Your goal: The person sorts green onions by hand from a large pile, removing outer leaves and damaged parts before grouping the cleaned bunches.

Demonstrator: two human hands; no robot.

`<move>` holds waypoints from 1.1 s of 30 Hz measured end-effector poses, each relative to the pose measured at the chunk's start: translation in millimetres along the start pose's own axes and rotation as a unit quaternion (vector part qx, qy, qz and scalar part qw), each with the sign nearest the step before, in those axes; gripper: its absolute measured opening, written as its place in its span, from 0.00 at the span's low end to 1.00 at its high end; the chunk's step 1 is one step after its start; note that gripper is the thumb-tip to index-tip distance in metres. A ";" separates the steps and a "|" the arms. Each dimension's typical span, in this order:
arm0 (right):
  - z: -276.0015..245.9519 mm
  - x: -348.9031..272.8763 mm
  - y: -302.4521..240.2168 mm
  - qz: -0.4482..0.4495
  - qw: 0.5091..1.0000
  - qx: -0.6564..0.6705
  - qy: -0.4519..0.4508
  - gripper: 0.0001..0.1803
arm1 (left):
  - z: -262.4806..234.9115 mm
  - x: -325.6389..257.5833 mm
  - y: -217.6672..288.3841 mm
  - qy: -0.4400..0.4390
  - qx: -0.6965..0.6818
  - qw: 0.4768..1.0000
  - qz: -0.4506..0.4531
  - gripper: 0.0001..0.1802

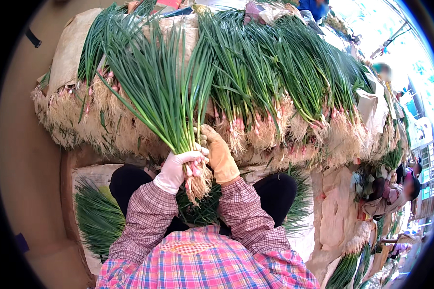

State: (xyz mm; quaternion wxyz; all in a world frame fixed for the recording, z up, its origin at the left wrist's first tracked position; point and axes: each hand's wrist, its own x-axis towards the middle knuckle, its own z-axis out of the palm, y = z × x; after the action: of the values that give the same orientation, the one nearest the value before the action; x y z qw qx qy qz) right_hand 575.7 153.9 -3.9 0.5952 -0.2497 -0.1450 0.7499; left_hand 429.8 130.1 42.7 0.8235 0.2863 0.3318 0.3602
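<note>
My left hand (pixel 179 168), in a pale pinkish-white glove, is closed round the lower stems of a bunch of spring onions (pixel 171 103). Its long green leaves fan up and away from me. Pink bulbs and pale stringy roots (pixel 197 185) hang below that fist. Just to the right, my right hand (pixel 219 151) wears a yellow-orange glove. Its fingers are curled against the stems on the bunch's right side, level with the top of my left fist. The glove hides part of those stems.
Ahead lies a long covered heap with rows of more spring onions (pixel 275 62), roots toward me. Beside my left knee are loose green leaves (pixel 99 216) on a pale sheet (pixel 89 176); others lie between and right of my legs. Another person (pixel 390 192) sits at the far right.
</note>
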 end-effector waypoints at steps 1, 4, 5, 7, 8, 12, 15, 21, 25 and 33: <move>46.5 -13.9 -12.1 0.022 0.996 -0.004 0.091 0.08 | -3.2 -2.2 -0.8 0.006 -0.007 1.000 0.003 0.12; 1.2 4.9 -7.7 -0.001 1.000 -0.001 -0.030 0.11 | 7.7 -2.8 0.3 -0.003 -0.007 1.000 0.011 0.13; -3.4 7.5 -5.4 0.005 1.000 -0.015 0.023 0.10 | 5.4 -0.8 0.3 -0.013 0.005 1.000 0.005 0.13; 4.7 4.8 -4.6 -0.016 0.997 -0.008 0.072 0.08 | 8.6 -0.8 2.3 -0.008 -0.009 1.000 0.004 0.10; 8.5 2.9 -4.7 -0.028 0.995 -0.004 0.097 0.08 | 10.7 0.0 3.1 0.001 -0.016 1.000 0.001 0.07; 17.8 -5.8 -27.5 -0.056 0.977 0.177 0.102 0.06 | 5.2 -2.6 3.4 -0.087 -0.082 0.993 0.000 0.05; 17.2 -11.5 -45.5 -0.033 0.993 -0.089 0.071 0.10 | 8.3 -8.6 3.6 -0.059 -0.027 0.998 0.011 0.07; -26.4 -16.7 -117.9 -0.282 0.266 -0.852 0.351 0.09 | 9.4 -7.1 2.9 -0.026 -0.025 0.999 -0.001 0.21; -20.6 -20.5 -141.4 -0.193 0.465 -0.814 0.289 0.11 | 10.7 -5.4 2.5 -0.067 -0.070 0.995 0.003 0.24; 11.0 -57.9 -41.9 -0.025 0.942 -0.320 0.096 0.06 | 11.1 4.1 -10.1 -0.041 0.010 0.999 -0.011 0.12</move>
State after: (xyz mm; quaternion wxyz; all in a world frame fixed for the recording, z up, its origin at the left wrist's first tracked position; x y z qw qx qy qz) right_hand 613.7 109.4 38.5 0.5131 -0.4944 -0.3259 0.6213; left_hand 444.4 124.9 41.0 0.8374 0.3053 0.3049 0.3356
